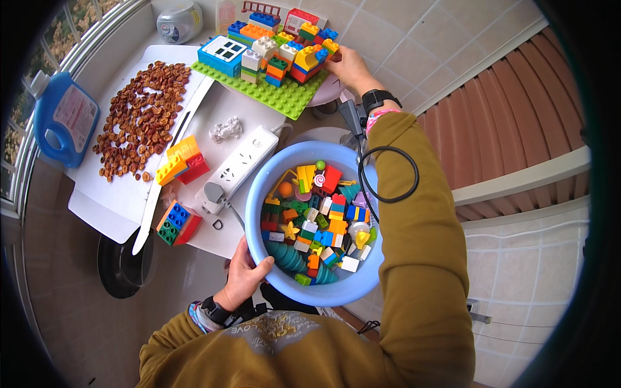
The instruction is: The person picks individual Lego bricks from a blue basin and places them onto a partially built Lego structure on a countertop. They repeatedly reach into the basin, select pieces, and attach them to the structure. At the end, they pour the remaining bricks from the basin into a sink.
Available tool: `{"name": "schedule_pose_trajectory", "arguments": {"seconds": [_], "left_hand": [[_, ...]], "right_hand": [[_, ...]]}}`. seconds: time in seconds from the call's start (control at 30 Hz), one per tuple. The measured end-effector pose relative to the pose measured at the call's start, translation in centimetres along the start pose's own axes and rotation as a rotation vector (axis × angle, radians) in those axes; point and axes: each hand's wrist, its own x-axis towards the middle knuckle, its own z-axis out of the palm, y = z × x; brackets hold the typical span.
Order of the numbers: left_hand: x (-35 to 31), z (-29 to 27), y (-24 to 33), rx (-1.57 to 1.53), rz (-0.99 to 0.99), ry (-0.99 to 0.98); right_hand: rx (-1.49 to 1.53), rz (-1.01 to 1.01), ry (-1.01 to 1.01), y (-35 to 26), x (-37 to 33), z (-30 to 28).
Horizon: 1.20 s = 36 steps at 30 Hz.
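"What are the hands doing?"

"The left hand [243,278] grips the smooth, round blue basin [322,296], thumb over its rim. The right hand [350,68] is at the right end of the block build [264,49]; its fingertips are partly hidden, so I can't tell whether they pinch anything."

"Where's that build?"

"On one studded green baseplate [279,98], beyond the white power strip [244,159]."

"Any counts?"

"Two chunky plastic clusters left of the strip: a yellow-and-red one [183,161] and a blue-green-red one [178,223]. In the basin, one orange ball [285,189], one yellow star [290,230], and glossy blocks [337,226] too jumbled to count."
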Motion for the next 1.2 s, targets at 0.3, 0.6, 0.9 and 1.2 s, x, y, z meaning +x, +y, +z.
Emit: {"name": "schedule_pose_trajectory", "arguments": {"seconds": [0.3,0.6,0.9,1.2], "left_hand": [[0.2,-0.2,0.1,0.041,-0.025,-0.013],[0.2,-0.1,0.0,0.03,-0.011,-0.012],[0.2,0.2,0.5,0.076,-0.005,-0.001],[0.0,0.5,0.7,0.082,-0.003,0.017]], "right_hand": [[0.079,-0.095,0.154,-0.9,-6.6,-3.5],[-0.221,-0.123,-0.448,-2.4,-30.5,-3.0],[-0.459,0.029,-0.481,-1.3,-33.3,0.7],[0.216,0.18,-0.446,-1.9,-31.7,2.5]]}}
